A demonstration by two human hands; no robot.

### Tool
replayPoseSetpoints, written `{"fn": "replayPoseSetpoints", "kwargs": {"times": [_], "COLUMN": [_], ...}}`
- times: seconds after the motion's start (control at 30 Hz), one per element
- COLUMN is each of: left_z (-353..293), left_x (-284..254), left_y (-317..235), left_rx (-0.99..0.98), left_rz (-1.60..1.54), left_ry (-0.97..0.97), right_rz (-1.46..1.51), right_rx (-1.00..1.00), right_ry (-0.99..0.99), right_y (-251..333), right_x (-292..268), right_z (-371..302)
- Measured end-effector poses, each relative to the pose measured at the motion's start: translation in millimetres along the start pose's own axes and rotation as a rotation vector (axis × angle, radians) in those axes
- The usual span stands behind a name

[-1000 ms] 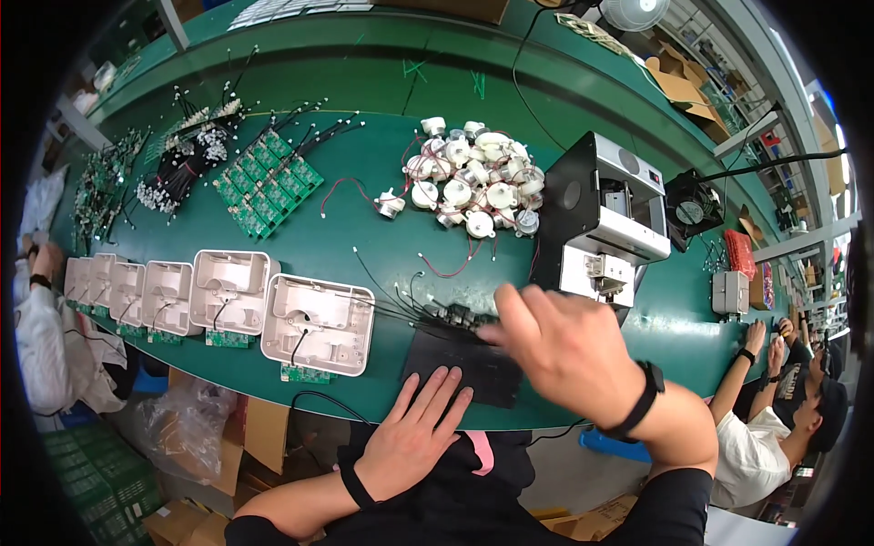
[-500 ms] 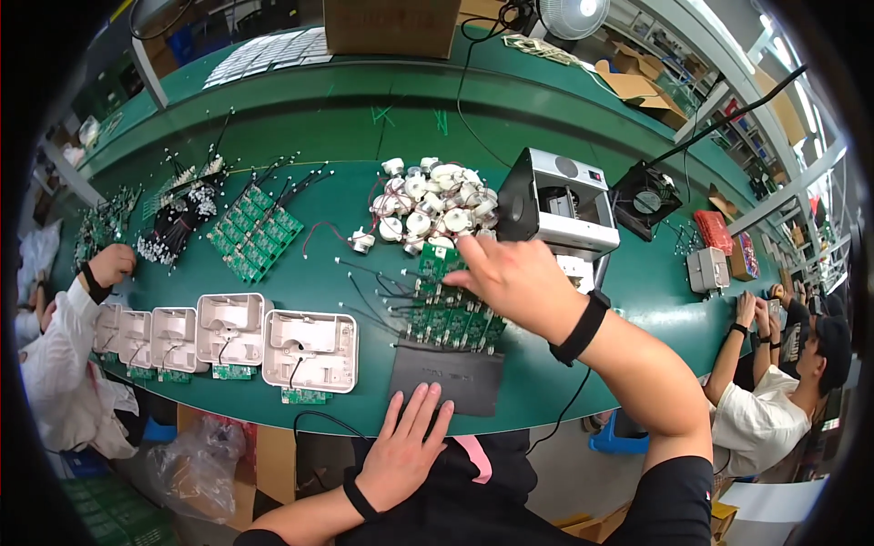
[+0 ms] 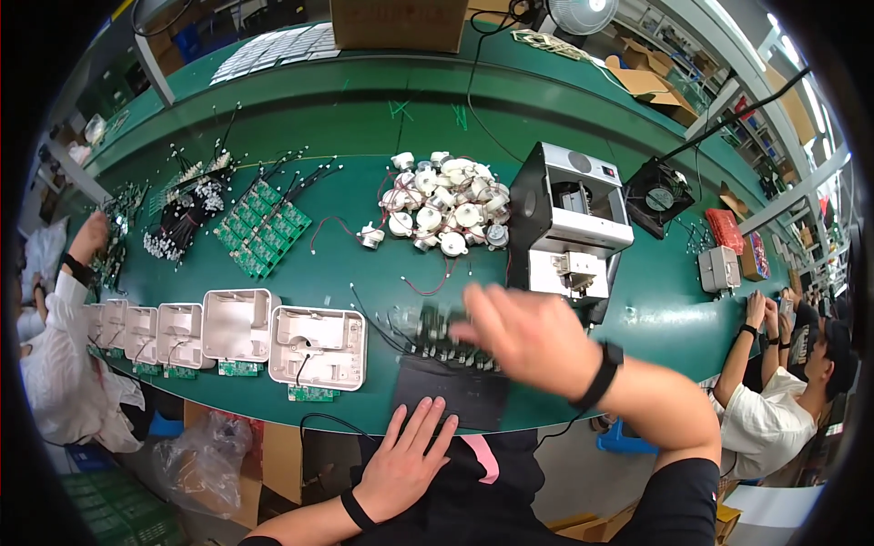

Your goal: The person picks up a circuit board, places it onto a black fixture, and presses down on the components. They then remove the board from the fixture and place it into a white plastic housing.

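Observation:
My left hand (image 3: 408, 455) lies with fingers stretched out, their tips on the near edge of a dark grey flat pad (image 3: 451, 391) at the table's front. Over the pad's far edge, my right hand (image 3: 523, 332) is smeared by motion, its thumb and fingers closed at a green circuit board panel (image 3: 439, 320). The panel is blurred too and looks tilted up, with dark wires trailing to its left. Left of the pad stands a white plastic housing (image 3: 319, 348), with a small green board (image 3: 311, 394) hanging by a black wire at its front.
More white housings (image 3: 238, 323) run leftward in a row. Beyond the panel lies a heap of white round motor-like parts (image 3: 446, 205), beside a grey-black machine (image 3: 574, 218). Green board panels (image 3: 262, 227) and wire bundles (image 3: 182, 218) lie farther left. Co-workers sit at both sides.
My right hand has come down toward me with the board panel, away from the white parts. My left hand stays on the pad. At the far left, a co-worker's hand has moved away from the wire bundles.

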State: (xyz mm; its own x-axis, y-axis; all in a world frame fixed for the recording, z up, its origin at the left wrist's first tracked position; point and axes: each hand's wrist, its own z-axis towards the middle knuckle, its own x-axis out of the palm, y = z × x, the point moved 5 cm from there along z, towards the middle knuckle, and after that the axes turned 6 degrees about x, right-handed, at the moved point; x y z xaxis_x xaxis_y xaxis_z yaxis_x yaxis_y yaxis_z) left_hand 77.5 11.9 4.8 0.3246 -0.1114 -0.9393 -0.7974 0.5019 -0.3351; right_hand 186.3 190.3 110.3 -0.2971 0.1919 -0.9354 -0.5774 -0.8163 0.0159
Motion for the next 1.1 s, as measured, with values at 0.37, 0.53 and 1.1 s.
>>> {"fn": "replayPoseSetpoints", "kwargs": {"times": [0.37, 0.53, 1.1], "left_z": [0, 4, 50], "left_x": [5, 5, -18], "left_y": [-3, -3, 38], "left_rx": [0.017, 0.002, -0.176], "left_rz": [0.027, 0.016, -2.034], "left_ry": [-0.016, -0.013, -0.706], "right_rz": [0.021, 0.147, 1.252], "right_rx": [0.099, 0.141, 0.699], "right_ry": [0.0, -0.02, 0.116], "right_y": [-37, -45, 32], "right_x": [29, 13, 9], "right_z": [19, 25, -84]}}
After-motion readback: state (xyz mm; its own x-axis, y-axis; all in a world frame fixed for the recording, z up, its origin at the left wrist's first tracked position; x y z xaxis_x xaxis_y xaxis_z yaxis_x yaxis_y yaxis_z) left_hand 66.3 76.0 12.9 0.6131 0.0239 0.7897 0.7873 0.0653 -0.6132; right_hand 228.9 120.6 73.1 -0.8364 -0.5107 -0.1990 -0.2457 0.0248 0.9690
